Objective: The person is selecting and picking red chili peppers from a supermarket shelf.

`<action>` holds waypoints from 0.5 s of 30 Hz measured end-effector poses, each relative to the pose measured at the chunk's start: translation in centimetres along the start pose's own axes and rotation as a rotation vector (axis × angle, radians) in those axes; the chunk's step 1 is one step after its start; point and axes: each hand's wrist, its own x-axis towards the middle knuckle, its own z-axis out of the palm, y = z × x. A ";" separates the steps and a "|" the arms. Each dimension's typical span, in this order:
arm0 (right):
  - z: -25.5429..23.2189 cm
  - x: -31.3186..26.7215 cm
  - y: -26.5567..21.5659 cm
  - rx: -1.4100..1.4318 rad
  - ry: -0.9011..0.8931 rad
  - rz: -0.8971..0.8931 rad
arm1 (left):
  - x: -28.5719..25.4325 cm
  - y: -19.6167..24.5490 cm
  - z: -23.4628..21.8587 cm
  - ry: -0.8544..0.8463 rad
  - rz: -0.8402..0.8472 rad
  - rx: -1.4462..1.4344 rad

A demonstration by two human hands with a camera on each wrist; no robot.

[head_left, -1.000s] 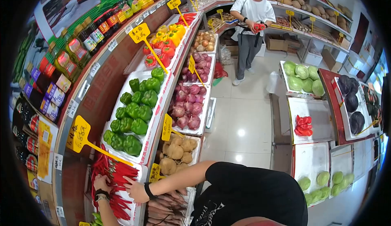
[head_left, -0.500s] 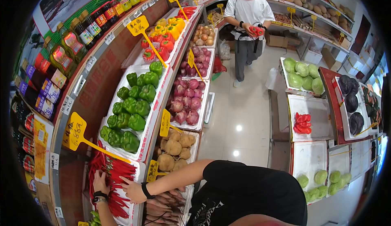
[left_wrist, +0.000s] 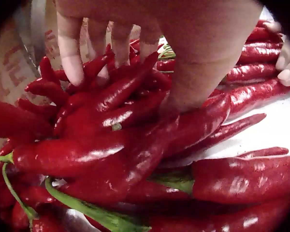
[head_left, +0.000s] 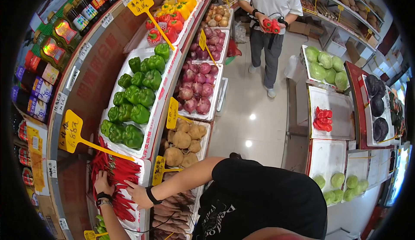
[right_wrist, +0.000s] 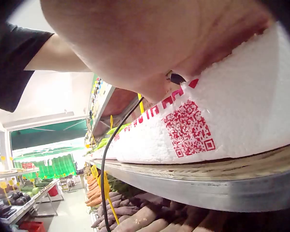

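Red chili peppers lie in a heap on a white foam tray at the lower left of the head view. My left hand, with a watch on its wrist, rests on the heap's far-left side. In the left wrist view its fingers reach down nearly straight among the chilies, thumb apart on the other side. My right hand lies at the tray's near side, fingers extended onto the chilies. The right wrist view shows the palm over the tray's printed wall; those fingertips are hidden there.
Green bell peppers fill the adjoining tray. A yellow price sign leans over the chilies. Potatoes and sweet potatoes sit on the lower shelf. A person holding red peppers stands in the aisle.
The head view has shifted, so the shelves sit higher in it. The person in the aisle has stepped closer. Both my hands stay on the chilies, with only slight movement.
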 end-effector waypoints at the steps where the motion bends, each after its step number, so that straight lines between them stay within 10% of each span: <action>1: -0.4 0.0 0.0 0.012 -0.024 0.006 | -0.1 0.1 0.3 0.016 0.010 0.015; 8: 0.6 0.9 0.8 0.255 -0.101 -0.052 | 1.1 -1.3 2.5 -0.117 -0.089 0.063; 9: 0.6 -0.1 0.6 0.150 0.236 -0.035 | 0.8 -0.4 1.1 -0.108 -0.091 0.052; 10: -2.2 -0.5 1.2 0.127 -0.027 -0.176 | 0.9 -0.8 1.2 -0.085 -0.070 0.027; 15: -2.6 -1.3 1.7 0.109 0.031 -0.152 | 0.8 -0.5 1.3 0.022 -0.045 0.055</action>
